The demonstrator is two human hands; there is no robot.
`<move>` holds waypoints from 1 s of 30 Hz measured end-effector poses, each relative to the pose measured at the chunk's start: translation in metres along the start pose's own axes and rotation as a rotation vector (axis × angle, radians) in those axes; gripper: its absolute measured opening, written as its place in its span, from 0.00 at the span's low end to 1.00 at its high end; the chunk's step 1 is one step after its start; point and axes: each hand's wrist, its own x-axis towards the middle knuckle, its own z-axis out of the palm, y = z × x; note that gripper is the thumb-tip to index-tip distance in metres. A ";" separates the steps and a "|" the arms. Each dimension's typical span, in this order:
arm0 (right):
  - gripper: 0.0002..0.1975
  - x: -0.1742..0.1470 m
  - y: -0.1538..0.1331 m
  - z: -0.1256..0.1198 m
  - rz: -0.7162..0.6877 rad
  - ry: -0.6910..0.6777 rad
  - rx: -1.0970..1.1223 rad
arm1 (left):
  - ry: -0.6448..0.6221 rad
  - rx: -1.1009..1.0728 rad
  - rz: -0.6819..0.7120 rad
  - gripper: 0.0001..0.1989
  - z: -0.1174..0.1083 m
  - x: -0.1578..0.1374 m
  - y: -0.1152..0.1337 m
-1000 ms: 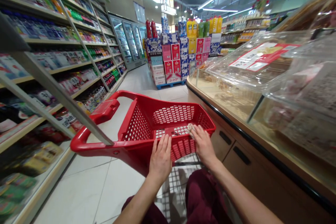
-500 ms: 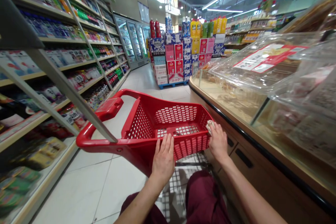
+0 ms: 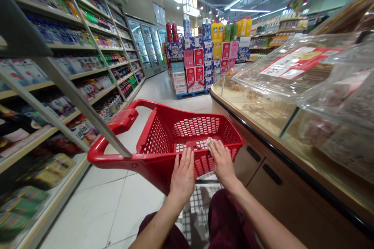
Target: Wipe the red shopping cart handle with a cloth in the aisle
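A red plastic shopping cart basket (image 3: 163, 155) with perforated walls stands in front of me, its handle off to the left. My left hand (image 3: 183, 171) lies on the near side of the basket, its fingers stretched out flat up to the rim. Farther right along the same rim is my right hand (image 3: 223, 163), closed on a crumpled whitish cloth (image 3: 209, 144). The cloth sticks out past the fingertips over the rim. Most of it is hidden under the fingers.
Drink shelves (image 3: 87, 46) line the left side. Ahead stands a pallet stack of boxes (image 3: 195, 68) topped with bottles. On my right a glass-edged counter (image 3: 257, 116) holds clear plastic food packs (image 3: 292, 66), close beside the cart. A grey metal bar (image 3: 87, 113) crosses at left.
My right hand has slid left along the near rim with the cloth, from the right corner toward my left hand. The left hand stays in place.
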 end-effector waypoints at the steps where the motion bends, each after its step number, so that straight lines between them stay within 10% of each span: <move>1: 0.29 0.001 0.001 0.000 -0.007 -0.008 -0.002 | -0.001 0.002 0.006 0.32 0.000 0.000 -0.001; 6: 0.30 0.003 0.014 -0.001 0.235 0.055 -0.061 | 0.003 0.006 0.017 0.33 0.002 -0.001 -0.002; 11: 0.30 0.000 -0.002 -0.001 -0.025 -0.022 0.008 | 0.015 0.009 0.004 0.34 0.001 -0.001 -0.001; 17: 0.28 0.003 -0.005 -0.004 0.196 -0.007 -0.062 | -0.005 0.017 0.006 0.33 0.003 -0.001 0.002; 22: 0.29 -0.001 -0.027 0.000 -0.087 -0.035 0.019 | 0.002 0.024 0.008 0.31 -0.001 0.000 0.000; 27: 0.28 0.005 -0.014 -0.002 0.191 0.011 -0.028 | -0.044 0.054 -0.076 0.31 -0.020 -0.002 -0.018; 30: 0.28 0.003 -0.033 0.002 0.103 0.002 0.013 | -0.072 0.077 -0.108 0.31 -0.024 -0.002 -0.023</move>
